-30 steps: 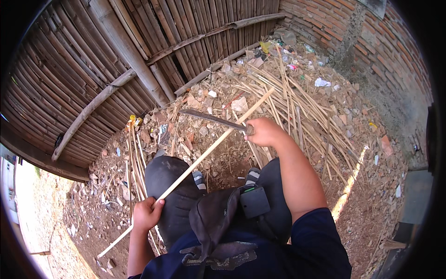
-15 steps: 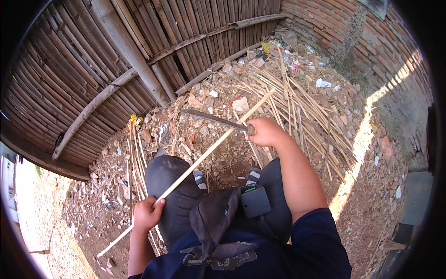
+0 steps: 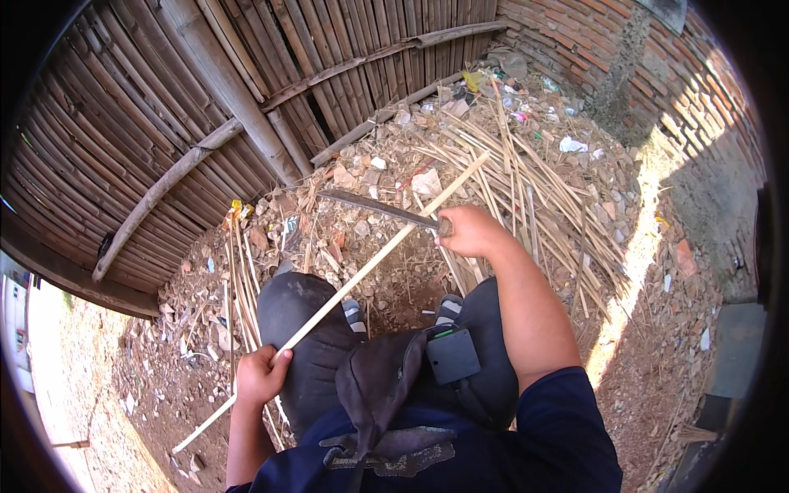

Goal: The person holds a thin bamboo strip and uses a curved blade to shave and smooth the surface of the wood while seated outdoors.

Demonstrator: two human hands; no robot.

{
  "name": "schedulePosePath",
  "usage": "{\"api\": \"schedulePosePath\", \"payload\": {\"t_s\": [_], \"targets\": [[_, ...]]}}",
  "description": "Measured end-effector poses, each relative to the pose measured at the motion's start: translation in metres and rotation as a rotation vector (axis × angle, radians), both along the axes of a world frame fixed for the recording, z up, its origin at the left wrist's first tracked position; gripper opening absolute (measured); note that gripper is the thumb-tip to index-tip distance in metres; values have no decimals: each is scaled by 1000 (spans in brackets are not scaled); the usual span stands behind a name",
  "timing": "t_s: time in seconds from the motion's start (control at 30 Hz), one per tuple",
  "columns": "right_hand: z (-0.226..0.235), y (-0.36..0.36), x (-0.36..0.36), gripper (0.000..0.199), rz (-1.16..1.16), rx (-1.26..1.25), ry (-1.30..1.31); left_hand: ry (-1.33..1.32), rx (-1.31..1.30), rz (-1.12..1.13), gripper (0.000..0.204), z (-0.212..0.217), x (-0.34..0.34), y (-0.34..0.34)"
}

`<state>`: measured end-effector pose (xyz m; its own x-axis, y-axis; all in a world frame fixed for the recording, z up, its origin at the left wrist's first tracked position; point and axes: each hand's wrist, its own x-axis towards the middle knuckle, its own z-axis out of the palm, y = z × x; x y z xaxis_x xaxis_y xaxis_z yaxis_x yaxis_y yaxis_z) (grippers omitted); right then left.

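Observation:
My left hand (image 3: 262,376) is closed around a long pale bamboo strip (image 3: 362,273), near its lower end by my left knee. The strip slants up to the right across my left thigh. My right hand (image 3: 468,232) grips the handle of a machete (image 3: 374,205), whose dark blade points left. The blade crosses the strip near its upper part and seems to touch it. Most of the handle is hidden inside my right fist.
A heap of split bamboo strips (image 3: 526,193) lies ahead on the right, over rubble and litter. More strips (image 3: 242,287) lie beside my left knee. A bamboo wall (image 3: 148,148) rises at the left, a brick wall (image 3: 575,49) at the back right.
Both hands, the strip and the machete stay almost where they were. The sunlit patch on the brick wall at the right has grown wider.

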<state>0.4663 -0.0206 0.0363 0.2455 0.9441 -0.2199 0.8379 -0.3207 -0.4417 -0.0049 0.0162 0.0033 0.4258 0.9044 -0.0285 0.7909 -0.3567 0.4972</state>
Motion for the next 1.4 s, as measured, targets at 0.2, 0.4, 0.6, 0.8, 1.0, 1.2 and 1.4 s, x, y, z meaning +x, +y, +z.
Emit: {"api": "schedulePosePath", "payload": {"t_s": [0.2,0.4,0.6,0.8,1.0,1.2,1.4], "targets": [[3,1,-2,47,-1,6,-10,7,-6,7,49,0,-1,0],[-16,-1,36,47,-156,51,32,-9,21,-15,49,-4,1,-1],[12,-3,-15,48,50,-82,-57,-34,122,-21,49,-10,-3,-5],[-15,3,23,51,-94,-6,6,-23,130,-16,46,-4,5,-7],[-5,3,-10,47,-6,-47,-20,-17,129,-22,46,-6,0,-5],[-10,-3,19,56,-48,-39,88,-41,110,-39,47,-6,-1,-4],[-19,-4,21,55,-132,76,-19,-37,98,-32,48,-3,1,-3]]}}
